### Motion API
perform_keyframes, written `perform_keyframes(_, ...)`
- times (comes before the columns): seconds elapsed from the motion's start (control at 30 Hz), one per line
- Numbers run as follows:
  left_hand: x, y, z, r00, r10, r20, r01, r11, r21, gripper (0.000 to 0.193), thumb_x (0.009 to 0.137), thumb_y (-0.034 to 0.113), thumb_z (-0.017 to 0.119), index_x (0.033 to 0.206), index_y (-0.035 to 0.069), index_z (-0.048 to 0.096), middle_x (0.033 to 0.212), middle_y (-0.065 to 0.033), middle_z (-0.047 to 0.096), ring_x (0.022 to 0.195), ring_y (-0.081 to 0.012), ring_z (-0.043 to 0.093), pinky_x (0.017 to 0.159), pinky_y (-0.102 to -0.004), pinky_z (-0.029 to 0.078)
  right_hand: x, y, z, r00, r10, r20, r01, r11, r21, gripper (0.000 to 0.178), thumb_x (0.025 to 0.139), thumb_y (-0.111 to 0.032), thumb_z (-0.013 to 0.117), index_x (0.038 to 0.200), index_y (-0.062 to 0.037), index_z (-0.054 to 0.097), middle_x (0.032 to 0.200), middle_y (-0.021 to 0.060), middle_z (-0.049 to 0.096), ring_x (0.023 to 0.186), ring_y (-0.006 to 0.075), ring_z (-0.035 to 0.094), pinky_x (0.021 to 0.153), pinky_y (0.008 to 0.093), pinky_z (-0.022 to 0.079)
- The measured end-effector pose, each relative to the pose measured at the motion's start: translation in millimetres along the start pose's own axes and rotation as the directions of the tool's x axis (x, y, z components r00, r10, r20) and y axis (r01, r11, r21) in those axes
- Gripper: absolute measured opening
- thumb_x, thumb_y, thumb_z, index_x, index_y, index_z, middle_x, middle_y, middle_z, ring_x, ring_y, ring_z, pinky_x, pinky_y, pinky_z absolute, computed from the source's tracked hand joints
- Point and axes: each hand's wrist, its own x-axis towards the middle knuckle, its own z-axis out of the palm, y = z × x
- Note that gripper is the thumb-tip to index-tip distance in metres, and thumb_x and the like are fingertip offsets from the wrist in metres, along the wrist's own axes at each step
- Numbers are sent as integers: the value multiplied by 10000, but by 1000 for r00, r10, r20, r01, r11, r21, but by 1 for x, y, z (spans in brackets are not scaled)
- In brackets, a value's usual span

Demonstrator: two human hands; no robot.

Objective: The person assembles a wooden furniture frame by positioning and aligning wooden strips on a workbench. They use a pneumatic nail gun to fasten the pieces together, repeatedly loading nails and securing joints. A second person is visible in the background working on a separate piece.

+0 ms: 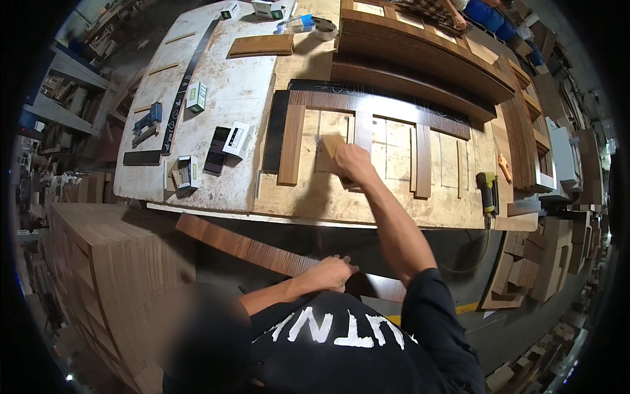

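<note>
The left hand is gripping a long brown board just off the near edge of the table, maybe to stop it falling. The right hand is gripping a small tan block, a bit blurry, over a brown wood frame. The frame is lying flat, likely so it can't tip. A green nail gun is resting on the right, perhaps for easy reach. Small boxes and a phone are sitting left, maybe out of the way. The table top is showing dirty white on the left, spotty tan on the right. A big brown cabinet is standing near left; another person's arm is showing far right.
</note>
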Motion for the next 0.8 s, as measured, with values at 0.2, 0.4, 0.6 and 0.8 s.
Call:
perform_keyframes(0.2, -22, 19, 56, 998, 13, -56, -18, 996, -85, 739, 631, 209, 803, 1308, -16, 607, 1044, -296, 633, 977, -458, 649, 844, -498, 547, -209, 24, -66, 907, -80, 412, 65, 997, 51, 387, 795, -406, 750, 1022, -94, 771, 855, 200, 729, 806, 342, 709, 767, 431, 549)
perform_keyframes(0.4, -26, 74, 106, 993, -46, 109, 42, 998, 44, 746, 667, 196, 806, 1340, -18, 565, 1142, -328, 602, 975, -477, 650, 835, -485, 556, -375, 81, 15, 977, 192, -96, -166, 959, 229, 589, 865, -399, 740, 1331, -59, 624, 969, 222, 693, 859, 379, 683, 796, 436, 537)
perform_keyframes(0.6, -37, 111, 130, 979, -81, 186, 62, 993, 105, 759, 680, 199, 847, 1348, -2, 549, 1168, -318, 591, 1072, -482, 617, 897, -496, 528, -574, 136, 168, 817, 574, 58, -189, 172, 967, 526, 940, -297, 739, 1365, -25, 594, 877, 71, 672, 721, 129, 642, 585, 297, 520)
perform_keyframes(0.8, -14, 120, 128, 984, -99, 146, 67, 975, 211, 781, 664, 221, 854, 1352, -12, 566, 1135, -320, 622, 1058, -476, 623, 891, -493, 523, -642, 155, 269, 488, 856, 170, 90, -244, 966, 428, 1012, -303, 641, 1349, -49, 568, 862, 23, 590, 682, 136, 653, 532, 293, 600)
